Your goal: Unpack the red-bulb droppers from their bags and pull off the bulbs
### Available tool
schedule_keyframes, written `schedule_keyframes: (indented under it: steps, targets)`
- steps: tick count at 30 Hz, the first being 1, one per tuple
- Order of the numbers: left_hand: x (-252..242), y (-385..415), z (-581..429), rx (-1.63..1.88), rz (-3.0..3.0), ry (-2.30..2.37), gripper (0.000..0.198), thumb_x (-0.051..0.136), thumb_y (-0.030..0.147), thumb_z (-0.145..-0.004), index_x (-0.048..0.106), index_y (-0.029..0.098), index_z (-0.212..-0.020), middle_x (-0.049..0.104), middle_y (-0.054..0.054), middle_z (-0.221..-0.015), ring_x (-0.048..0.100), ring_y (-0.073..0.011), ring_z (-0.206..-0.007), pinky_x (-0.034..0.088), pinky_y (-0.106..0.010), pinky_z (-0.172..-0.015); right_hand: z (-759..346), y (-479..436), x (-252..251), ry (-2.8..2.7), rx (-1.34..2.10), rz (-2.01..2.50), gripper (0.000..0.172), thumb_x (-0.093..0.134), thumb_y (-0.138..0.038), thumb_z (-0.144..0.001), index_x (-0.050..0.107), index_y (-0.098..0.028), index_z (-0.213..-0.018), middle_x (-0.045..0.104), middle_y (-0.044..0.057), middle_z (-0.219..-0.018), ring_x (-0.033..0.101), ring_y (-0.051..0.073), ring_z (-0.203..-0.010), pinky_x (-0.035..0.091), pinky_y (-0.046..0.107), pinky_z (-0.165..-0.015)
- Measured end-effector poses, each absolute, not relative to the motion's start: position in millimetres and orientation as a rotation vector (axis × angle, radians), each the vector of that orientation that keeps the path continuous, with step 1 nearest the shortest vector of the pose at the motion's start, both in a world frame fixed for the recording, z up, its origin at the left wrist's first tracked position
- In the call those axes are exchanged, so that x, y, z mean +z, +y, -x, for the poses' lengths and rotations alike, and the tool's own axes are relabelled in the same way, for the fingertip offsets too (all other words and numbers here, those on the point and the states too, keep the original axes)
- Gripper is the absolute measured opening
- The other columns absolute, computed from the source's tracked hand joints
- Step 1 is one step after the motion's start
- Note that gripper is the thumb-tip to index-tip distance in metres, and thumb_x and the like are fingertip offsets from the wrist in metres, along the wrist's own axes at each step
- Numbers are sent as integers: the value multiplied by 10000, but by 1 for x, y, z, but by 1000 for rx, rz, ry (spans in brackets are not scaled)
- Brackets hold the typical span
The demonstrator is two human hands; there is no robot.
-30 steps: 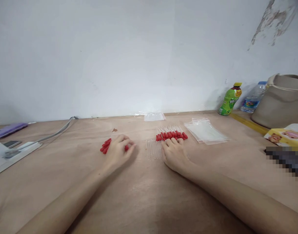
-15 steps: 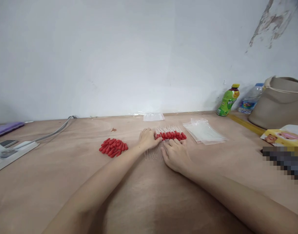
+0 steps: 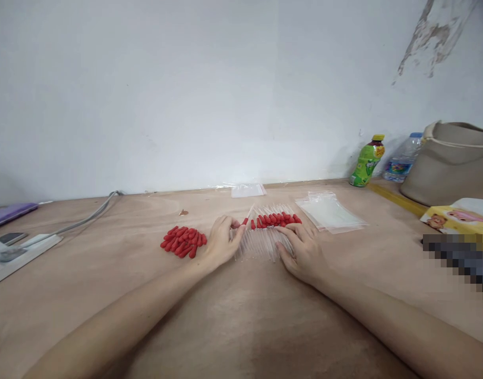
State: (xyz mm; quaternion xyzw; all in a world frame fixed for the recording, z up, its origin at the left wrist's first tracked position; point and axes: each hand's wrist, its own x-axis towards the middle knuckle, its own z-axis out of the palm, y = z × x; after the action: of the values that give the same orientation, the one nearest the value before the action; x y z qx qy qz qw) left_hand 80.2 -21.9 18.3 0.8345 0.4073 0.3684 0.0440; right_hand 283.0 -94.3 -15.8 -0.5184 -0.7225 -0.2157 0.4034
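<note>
A row of red pieces (image 3: 275, 219) with thin pale sticks fanning out behind lies in the middle of the table. Thin clear sticks (image 3: 260, 245) spread in front of the row. My left hand (image 3: 225, 239) pinches one red piece with a pale stick (image 3: 245, 221) at the row's left end. At the right end, my right hand (image 3: 304, 250) rests with thumb and fingers apart, its fingertips touching the clear sticks and the nearby red pieces. A pile of loose red pieces (image 3: 183, 240) sits to the left of my left hand.
Clear plastic bags (image 3: 330, 211) lie behind my right hand, another (image 3: 248, 190) by the wall. At the right are a green bottle (image 3: 366, 162), a water bottle (image 3: 403, 160), a beige bag (image 3: 454, 163) and a yellow packet (image 3: 456, 218). A grey cable (image 3: 87, 214) runs at the left.
My left hand has moved left and now pinches a red piece with its stick. My right hand has shifted right, its thumb spread away from the fingers, uncovering more clear sticks.
</note>
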Motion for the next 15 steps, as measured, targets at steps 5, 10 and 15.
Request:
schedule_keyframes:
  steps: [5,10,15]
  targets:
    - [17,-44,-41,922,-2704,867,111,461,258,-836,526,171,-859,554,-41,-830,513,-163,-800,408,-298,-727,-280,-96,-11,-1967,-546,1082,470,486,-291,-808,410,-136,-1245,507,125,-1192,446,236,-1107,352,407,-922]
    - [-1,-51,-31,965,-2752,833,103,488,258,-827,537,175,-863,570,-44,-802,512,-164,-756,398,-308,-696,-273,-98,-12,-2147,-576,963,285,520,-300,-806,560,-190,-1066,576,75,-1131,455,232,-1112,285,463,-974]
    - [-2,-53,-34,987,-2751,792,117,485,268,-826,546,174,-859,590,-52,-798,534,-168,-760,416,-320,-709,-269,-94,-17,-2117,-580,942,123,539,-244,-803,624,-218,-888,638,29,-991,499,205,-1044,273,461,-971]
